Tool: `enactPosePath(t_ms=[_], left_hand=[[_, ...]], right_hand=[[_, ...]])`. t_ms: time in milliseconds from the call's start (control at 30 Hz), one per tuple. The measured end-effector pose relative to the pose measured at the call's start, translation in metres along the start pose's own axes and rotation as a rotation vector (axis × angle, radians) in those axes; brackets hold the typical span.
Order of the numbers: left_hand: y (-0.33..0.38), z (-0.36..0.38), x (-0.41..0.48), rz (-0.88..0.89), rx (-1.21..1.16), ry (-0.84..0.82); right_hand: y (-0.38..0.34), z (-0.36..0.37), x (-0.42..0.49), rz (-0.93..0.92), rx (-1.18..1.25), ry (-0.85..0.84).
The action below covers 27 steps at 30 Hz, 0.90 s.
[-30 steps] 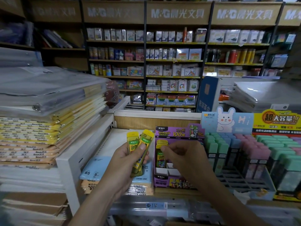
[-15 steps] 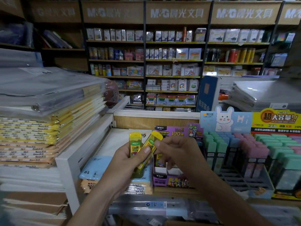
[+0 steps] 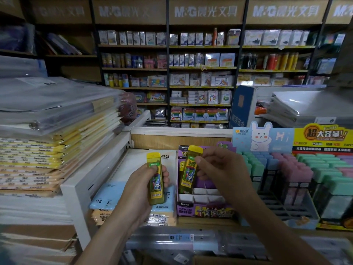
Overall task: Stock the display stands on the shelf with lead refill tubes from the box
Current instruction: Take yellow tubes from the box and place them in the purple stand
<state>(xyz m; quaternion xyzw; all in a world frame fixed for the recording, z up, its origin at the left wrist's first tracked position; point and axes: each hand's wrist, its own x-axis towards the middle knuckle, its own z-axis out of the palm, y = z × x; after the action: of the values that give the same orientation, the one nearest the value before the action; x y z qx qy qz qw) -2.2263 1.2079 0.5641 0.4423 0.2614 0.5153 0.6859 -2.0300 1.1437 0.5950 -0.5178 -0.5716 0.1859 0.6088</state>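
Right hand point(image 3: 215, 173) gripping one refill tube point(image 3: 189, 173) over the mostly empty purple stand point(image 3: 204, 209) below it, left hand point(image 3: 145, 190) holding another tube point(image 3: 155, 180).

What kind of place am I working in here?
Most likely a stationery shop. Long wall shelves carry packaged goods under repeated brand signs, a purple cardboard display stand sits on the near shelf, and wrapped loose-leaf paper packs are stacked at left.

The display stand point(image 3: 205, 205) is sitting on the shelf point(image 3: 208, 221) near its front edge, with the loose-leaf pack point(image 3: 133, 188) lying to its left and the pastel display tray point(image 3: 286, 188) standing to its right.
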Motion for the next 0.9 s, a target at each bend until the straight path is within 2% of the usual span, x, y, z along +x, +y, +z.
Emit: enactPosePath(t_ms=[333, 900], left_hand=[[0.002, 0.005, -0.007, 0.032, 0.035, 0.026], [-0.004, 0.003, -0.012, 0.095, 0.030, -0.020]], right_hand=[[0.013, 0.007, -0.007, -0.084, -0.321, 0.004], [0.028, 0.009, -0.017, -0.092, -0.361, -0.011]])
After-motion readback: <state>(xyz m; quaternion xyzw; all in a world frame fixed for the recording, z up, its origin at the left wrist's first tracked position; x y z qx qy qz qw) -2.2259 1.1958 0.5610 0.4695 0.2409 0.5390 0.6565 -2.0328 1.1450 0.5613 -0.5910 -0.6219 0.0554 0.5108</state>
